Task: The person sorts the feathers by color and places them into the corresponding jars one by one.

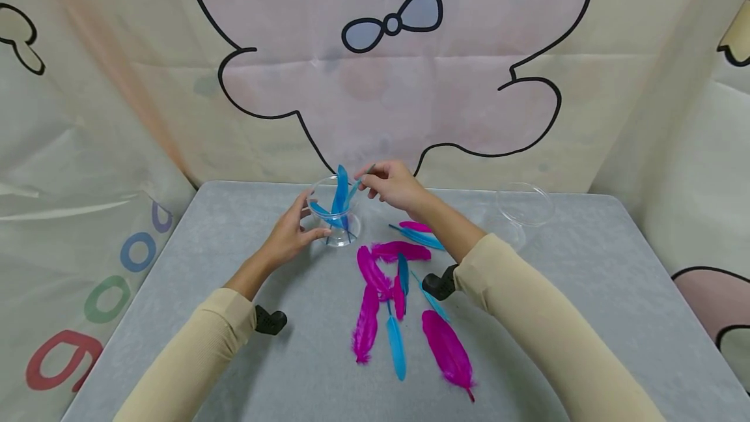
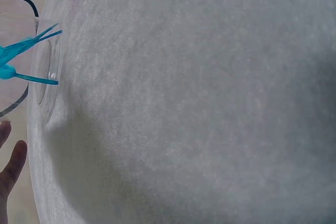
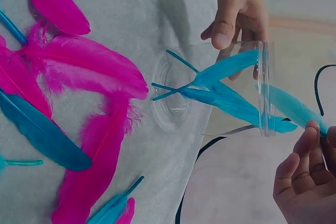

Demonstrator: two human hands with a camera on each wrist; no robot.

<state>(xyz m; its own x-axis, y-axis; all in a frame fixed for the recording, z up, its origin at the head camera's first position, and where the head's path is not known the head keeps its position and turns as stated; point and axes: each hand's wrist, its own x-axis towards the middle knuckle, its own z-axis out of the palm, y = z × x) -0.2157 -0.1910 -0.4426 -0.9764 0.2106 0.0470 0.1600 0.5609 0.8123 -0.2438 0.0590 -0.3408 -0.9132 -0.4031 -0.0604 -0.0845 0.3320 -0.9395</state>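
A clear plastic cup (image 1: 335,213) stands near the table's back edge with several blue feathers (image 3: 226,95) inside, their quills reaching the bottom. My left hand (image 1: 291,232) holds the cup from its left side, thumb in front and fingers behind. In the left wrist view only fingertips (image 2: 14,166) of that hand show beside the cup. Between thumb and fingers, my right hand (image 1: 394,185) pinches another blue feather (image 3: 294,106) by its quill end. That feather's vane slants across the cup's rim, its tip in the opening.
Magenta feathers (image 1: 448,350) and blue feathers (image 1: 396,347) lie scattered and overlapping on the grey table (image 1: 316,370), right of the cup. A second clear container (image 1: 525,206) stands at the back right. A printed cloth (image 1: 387,83) hangs behind the table.
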